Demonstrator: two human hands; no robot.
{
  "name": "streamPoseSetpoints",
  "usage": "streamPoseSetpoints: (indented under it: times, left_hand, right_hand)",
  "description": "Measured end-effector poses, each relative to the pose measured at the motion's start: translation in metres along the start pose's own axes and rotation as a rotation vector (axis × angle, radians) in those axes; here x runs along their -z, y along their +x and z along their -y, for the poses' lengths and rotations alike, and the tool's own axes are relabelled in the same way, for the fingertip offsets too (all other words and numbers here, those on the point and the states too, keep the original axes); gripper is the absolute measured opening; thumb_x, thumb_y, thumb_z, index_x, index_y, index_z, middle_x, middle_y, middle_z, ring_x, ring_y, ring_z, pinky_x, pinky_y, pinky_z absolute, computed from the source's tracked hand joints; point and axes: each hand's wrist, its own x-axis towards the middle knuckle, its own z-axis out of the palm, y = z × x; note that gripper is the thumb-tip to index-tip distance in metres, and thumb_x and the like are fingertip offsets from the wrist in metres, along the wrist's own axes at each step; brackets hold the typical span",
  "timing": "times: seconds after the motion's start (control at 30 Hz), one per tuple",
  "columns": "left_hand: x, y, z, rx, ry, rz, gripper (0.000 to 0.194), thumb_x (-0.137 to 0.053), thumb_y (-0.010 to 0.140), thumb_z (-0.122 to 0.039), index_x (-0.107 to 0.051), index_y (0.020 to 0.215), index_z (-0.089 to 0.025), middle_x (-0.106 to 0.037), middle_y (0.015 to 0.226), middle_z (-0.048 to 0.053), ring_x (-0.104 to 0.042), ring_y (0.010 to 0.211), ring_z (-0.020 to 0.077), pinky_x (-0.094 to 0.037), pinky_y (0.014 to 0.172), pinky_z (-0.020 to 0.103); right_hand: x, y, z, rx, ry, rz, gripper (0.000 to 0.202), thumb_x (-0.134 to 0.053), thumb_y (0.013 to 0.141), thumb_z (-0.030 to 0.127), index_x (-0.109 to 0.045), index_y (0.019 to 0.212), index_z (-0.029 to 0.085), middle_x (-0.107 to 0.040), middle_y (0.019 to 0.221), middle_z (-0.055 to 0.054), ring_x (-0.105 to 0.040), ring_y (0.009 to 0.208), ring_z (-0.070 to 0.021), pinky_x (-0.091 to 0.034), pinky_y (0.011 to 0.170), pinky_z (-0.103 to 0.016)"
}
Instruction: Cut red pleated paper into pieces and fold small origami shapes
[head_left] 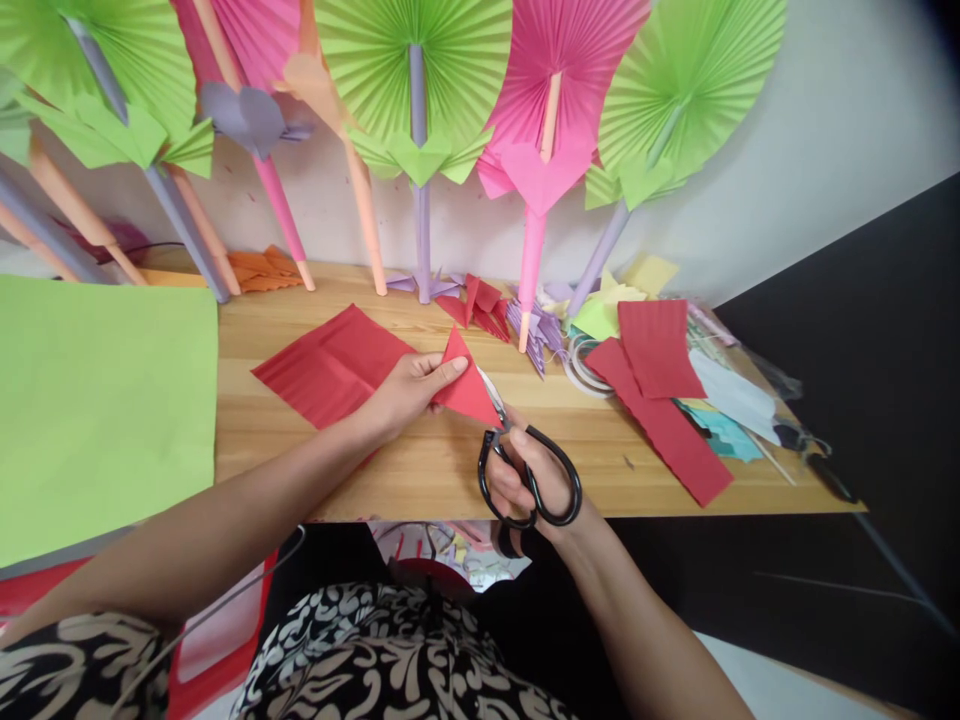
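Note:
Between thumb and fingers, my left hand pinches a small folded red paper triangle above the wooden table. My right hand is closed round the black handles of a pair of scissors. The metal blades lie along the triangle's right edge, near its lower right corner. A larger creased red paper sheet rests on the table to the left, partly behind my left hand.
Paper fans on rolled sticks, such as a green fan and a pink fan, lean on the wall behind the wooden table. A green sheet covers the left. Red strips and tape rolls lie right.

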Motion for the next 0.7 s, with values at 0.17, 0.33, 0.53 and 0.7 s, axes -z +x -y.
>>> streamPoseSetpoints:
  times: [0.17, 0.33, 0.53, 0.7]
  left_hand:
    - [0.0000, -0.0007, -0.0021, -0.050, 0.029, 0.013, 0.060, -0.072, 0.072, -0.072, -0.054, 0.061, -0.016, -0.047, 0.051, -0.005, -0.039, 0.045, 0.0064, -0.031, 0.045, 0.020]
    - [0.0023, -0.0005, 0.0037, -0.069, 0.034, 0.085, 0.057, -0.072, 0.076, -0.067, -0.055, 0.059, -0.016, -0.047, 0.050, -0.004, -0.041, 0.046, 0.0069, -0.031, 0.045, 0.020]
    - [0.0026, -0.0003, 0.0056, 0.001, -0.022, 0.223, 0.059, -0.072, 0.077, -0.067, -0.054, 0.056, -0.016, -0.047, 0.045, -0.004, -0.039, 0.043, 0.0063, -0.028, 0.044, 0.020]
    - [0.0033, -0.0002, 0.0018, 0.006, -0.024, 0.233, 0.060, -0.074, 0.074, -0.068, -0.054, 0.054, -0.015, -0.047, 0.045, -0.004, -0.039, 0.043, 0.0059, -0.029, 0.044, 0.019]
  right_hand:
    - [0.0078, 0.0010, -0.0047, 0.035, -0.040, 0.103, 0.050, -0.058, 0.092, 0.059, -0.059, 0.126, 0.023, -0.051, 0.057, 0.010, -0.031, 0.038, -0.0056, -0.055, 0.054, -0.026]
    - [0.0064, -0.0004, -0.0003, 0.019, 0.006, 0.138, 0.046, -0.057, 0.092, 0.054, -0.060, 0.125, 0.022, -0.053, 0.060, 0.007, -0.035, 0.042, -0.0073, -0.053, 0.055, -0.027]
    - [0.0018, 0.0002, 0.0032, 0.006, 0.008, 0.130, 0.050, -0.059, 0.089, 0.056, -0.062, 0.123, 0.019, -0.050, 0.052, 0.009, -0.031, 0.040, -0.0077, -0.053, 0.053, -0.028]
    - [0.0030, -0.0009, 0.0052, 0.020, -0.016, 0.139, 0.050, -0.057, 0.092, 0.054, -0.061, 0.127, 0.018, -0.048, 0.049, 0.009, -0.029, 0.036, -0.0070, -0.050, 0.047, -0.024]
